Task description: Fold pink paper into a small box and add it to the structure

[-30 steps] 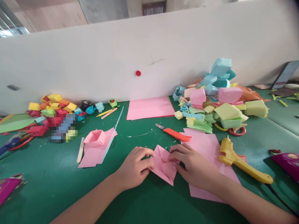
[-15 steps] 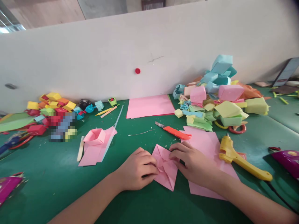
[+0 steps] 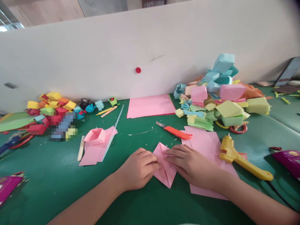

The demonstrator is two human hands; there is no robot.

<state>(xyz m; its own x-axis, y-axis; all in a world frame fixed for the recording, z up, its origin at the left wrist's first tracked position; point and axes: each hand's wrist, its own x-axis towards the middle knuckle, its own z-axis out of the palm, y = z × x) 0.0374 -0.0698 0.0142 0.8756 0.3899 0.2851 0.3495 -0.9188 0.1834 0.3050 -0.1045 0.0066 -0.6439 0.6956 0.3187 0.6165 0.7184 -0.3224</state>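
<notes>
On the green mat [image 3: 58, 187], just left of the loose pink sheet [image 3: 208, 143], the folded pink paper [image 3: 167, 175] is pinned by both hands: its middle is pinched by the curled left hand [image 3: 138, 168], while the right hand [image 3: 189, 164] is laid fingers-flat over its right flap, a thumb grip not to be made out. The crease is judged best set with edges matched and pressure run outward from the centre. Its long axis is set near-to-far, one tip aimed at the white partition [image 3: 93, 62], the other at the person.

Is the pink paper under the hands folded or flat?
Folded: the pink paper shows creases and pointed corners; left hand and right hand hold it.
</notes>
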